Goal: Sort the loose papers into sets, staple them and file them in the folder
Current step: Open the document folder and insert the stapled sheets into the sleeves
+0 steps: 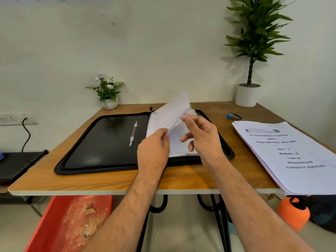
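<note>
1. Under the near edge of the table [112, 180], a red bin [72, 222] sat at the left and an orange object [292, 211] at the right, both on the floor.
2. On the near right corner of the table lay a stack of papers [291, 157], its long axis running near to far, with the printed title reading from the near side; its near corner overhung the table edge.
3. Over the middle of the table, the left hand [152, 151] pinched the lower left part of a lifted sheet [171, 113] between thumb and fingers.
4. The right hand [201, 135] pinched the same sheet at its right edge, the other fingers loosely curled.
5. The sheet was blurred and tilted, its long axis rising from near left to far right.
6. Beneath the hands an open black folder [101, 144] lay flat, its long side running left to right, with a metal clip [133, 133] near the middle and white pages [180, 144] on its right half, partly hidden by the hands.
7. A blue stapler [234, 116] lay beyond the stack, pointing left.
8. At the far edge stood a small flower pot [109, 93] at the left and a tall potted plant [249, 88] at the right corner.
</note>
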Demonstrator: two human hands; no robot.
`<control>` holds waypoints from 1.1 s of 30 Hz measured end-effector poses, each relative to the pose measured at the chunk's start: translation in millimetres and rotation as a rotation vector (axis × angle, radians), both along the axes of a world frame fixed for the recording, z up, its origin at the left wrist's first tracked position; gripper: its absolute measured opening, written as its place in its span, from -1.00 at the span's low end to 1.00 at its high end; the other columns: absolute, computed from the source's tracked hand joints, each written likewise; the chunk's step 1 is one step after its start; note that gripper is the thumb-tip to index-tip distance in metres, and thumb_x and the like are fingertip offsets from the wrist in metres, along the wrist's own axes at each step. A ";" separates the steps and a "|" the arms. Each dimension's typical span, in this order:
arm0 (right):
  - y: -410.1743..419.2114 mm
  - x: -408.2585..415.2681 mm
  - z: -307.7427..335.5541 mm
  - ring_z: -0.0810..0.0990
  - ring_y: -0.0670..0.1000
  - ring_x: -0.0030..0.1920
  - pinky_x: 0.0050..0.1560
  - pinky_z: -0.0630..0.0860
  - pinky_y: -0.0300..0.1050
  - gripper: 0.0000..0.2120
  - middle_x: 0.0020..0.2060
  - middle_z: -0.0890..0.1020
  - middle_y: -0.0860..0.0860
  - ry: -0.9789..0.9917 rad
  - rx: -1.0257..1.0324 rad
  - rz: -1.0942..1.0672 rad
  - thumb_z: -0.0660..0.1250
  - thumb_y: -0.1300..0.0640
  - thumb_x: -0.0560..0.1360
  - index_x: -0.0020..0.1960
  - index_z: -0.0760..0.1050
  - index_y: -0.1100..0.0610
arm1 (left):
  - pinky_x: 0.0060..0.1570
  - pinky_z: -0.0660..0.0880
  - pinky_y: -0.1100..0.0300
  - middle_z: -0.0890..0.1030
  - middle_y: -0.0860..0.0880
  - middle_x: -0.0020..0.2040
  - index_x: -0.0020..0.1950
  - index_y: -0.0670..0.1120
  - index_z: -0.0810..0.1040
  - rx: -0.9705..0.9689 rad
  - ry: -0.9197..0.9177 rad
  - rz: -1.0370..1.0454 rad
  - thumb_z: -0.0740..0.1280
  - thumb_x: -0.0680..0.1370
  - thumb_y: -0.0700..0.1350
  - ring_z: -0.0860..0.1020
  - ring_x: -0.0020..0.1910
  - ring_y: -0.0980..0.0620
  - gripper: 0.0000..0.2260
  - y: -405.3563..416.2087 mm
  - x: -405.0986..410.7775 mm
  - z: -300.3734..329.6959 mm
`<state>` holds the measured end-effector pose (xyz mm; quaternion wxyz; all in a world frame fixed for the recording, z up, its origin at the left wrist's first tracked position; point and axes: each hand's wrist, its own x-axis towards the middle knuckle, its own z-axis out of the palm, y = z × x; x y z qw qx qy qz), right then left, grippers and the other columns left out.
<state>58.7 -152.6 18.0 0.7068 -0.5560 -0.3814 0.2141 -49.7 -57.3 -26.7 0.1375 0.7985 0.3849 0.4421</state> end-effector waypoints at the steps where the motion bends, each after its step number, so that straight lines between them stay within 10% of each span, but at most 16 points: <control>1: 3.4 -3.0 1.8 0.62 0.05 -0.29 -0.47 0.49 -0.17 -0.83 0.00 0.67 -0.10 0.002 0.022 0.054 0.31 0.03 0.62 0.14 0.61 0.04 | -0.16 0.47 0.46 0.69 0.04 0.00 0.24 -0.02 0.61 -0.010 -0.120 0.053 0.26 0.67 0.00 0.63 -0.10 0.10 -0.78 1.7 -3.4 0.1; 8: 3.7 1.6 -37.6 0.60 0.00 -0.38 -0.41 0.56 -0.17 -0.88 -0.04 0.68 -0.06 -0.164 -0.171 -0.072 0.33 0.01 0.60 0.10 0.59 -0.02 | -0.09 0.50 0.40 0.60 0.10 -0.08 0.19 -0.11 0.56 -0.166 -0.779 0.252 0.32 0.65 -0.15 0.55 -0.15 0.27 -0.86 10.3 -18.2 4.5; 14: 4.2 0.7 -42.0 0.58 -0.09 -0.40 -0.40 0.50 -0.24 -0.88 -0.09 0.67 -0.08 -0.241 -0.209 -0.143 0.33 0.00 0.60 0.06 0.60 0.00 | 0.02 0.56 0.33 0.29 -0.09 0.28 0.48 -0.07 0.20 -0.249 -1.063 0.443 0.34 0.49 -0.46 0.46 0.12 0.05 -0.35 16.0 -26.4 7.8; 19: 3.5 2.0 -42.7 0.57 -0.10 -0.40 -0.39 0.51 -0.24 -0.89 -0.12 0.68 -0.09 -0.211 -0.206 -0.161 0.33 0.00 0.60 0.05 0.60 -0.01 | 0.21 0.31 0.28 0.36 -0.17 0.32 0.42 -0.09 0.35 -0.116 -0.839 0.550 0.32 0.42 -0.47 0.34 0.28 0.02 -0.39 9.6 -25.5 8.1; 33: 3.6 4.5 -44.6 0.58 -0.09 -0.42 -0.42 0.49 -0.27 -0.91 -0.14 0.68 -0.09 -0.220 -0.174 -0.222 0.35 0.05 0.60 0.03 0.62 0.02 | 0.24 0.42 0.26 0.45 0.08 0.25 0.25 0.05 0.55 0.070 0.206 -0.205 0.25 0.64 -0.16 0.40 0.29 0.13 -0.77 -3.9 -2.9 -2.5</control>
